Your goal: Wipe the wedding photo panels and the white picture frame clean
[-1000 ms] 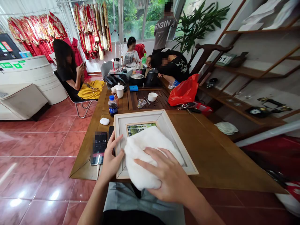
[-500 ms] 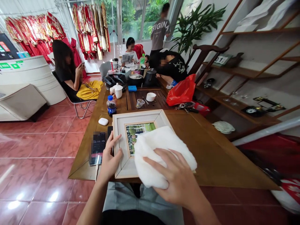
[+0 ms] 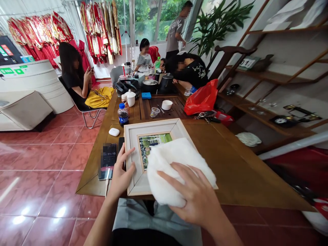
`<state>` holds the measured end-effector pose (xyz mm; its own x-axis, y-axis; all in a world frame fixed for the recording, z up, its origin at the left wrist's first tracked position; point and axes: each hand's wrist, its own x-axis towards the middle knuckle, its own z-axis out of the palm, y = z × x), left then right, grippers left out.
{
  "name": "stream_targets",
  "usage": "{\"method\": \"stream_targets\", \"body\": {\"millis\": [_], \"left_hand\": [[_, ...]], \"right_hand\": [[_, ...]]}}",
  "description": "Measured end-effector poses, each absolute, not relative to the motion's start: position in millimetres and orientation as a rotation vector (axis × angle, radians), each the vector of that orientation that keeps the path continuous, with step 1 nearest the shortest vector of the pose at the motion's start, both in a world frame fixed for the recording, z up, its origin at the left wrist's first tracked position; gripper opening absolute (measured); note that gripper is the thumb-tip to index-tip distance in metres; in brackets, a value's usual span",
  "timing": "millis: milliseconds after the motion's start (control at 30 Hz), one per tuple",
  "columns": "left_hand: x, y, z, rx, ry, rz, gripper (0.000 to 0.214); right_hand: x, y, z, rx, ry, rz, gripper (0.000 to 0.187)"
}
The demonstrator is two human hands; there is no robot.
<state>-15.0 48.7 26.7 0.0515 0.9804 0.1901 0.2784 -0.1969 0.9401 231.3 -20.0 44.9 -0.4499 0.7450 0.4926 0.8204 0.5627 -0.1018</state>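
Observation:
A white-framed picture (image 3: pixel 133 135) lies flat on the near end of a long wooden table (image 3: pixel 230 164). My left hand (image 3: pixel 120 174) rests on the frame's left edge, fingers spread over its border. A white cloth (image 3: pixel 176 160) covers the right half of the picture. My right hand (image 3: pixel 197 196) lies flat on the cloth's near part, fingers stretched out and pressing it down. The photo (image 3: pixel 151 143) shows at the frame's upper left, partly hidden by the cloth.
A phone (image 3: pixel 108 160) lies left of the frame, a white earbud case (image 3: pixel 114 132) and a bottle (image 3: pixel 123 115) beyond it. Further along stand a tea tray, cups, kettles and a red bag (image 3: pixel 201 99). Several people sit at the far end. Wooden shelves line the right.
My right hand slid the cloth to the right across the picture, uncovering the photo's left part; over the last half second it has hardly moved. My left hand stayed on the frame's edge.

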Motion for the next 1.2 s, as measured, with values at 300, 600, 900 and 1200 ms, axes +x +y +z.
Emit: {"method": "stream_targets", "body": {"millis": [300, 600, 900, 1200], "left_hand": [[-15, 50, 26, 1.524, 1.225, 1.235, 0.046], [-17, 52, 18, 1.507, 1.171, 1.284, 0.046], [-19, 53, 16, 1.534, 1.176, 1.273, 0.041], [-17, 52, 18, 1.515, 1.156, 1.265, 0.041]], "right_hand": [[264, -28, 42, -1.428, -2.185, -0.361, 0.058], [184, -21, 49, -1.180, -2.258, -0.128, 0.069], [212, -24, 43, -1.220, -2.239, -0.227, 0.062], [275, -31, 35, -1.438, -2.089, -0.532, 0.046]]}}
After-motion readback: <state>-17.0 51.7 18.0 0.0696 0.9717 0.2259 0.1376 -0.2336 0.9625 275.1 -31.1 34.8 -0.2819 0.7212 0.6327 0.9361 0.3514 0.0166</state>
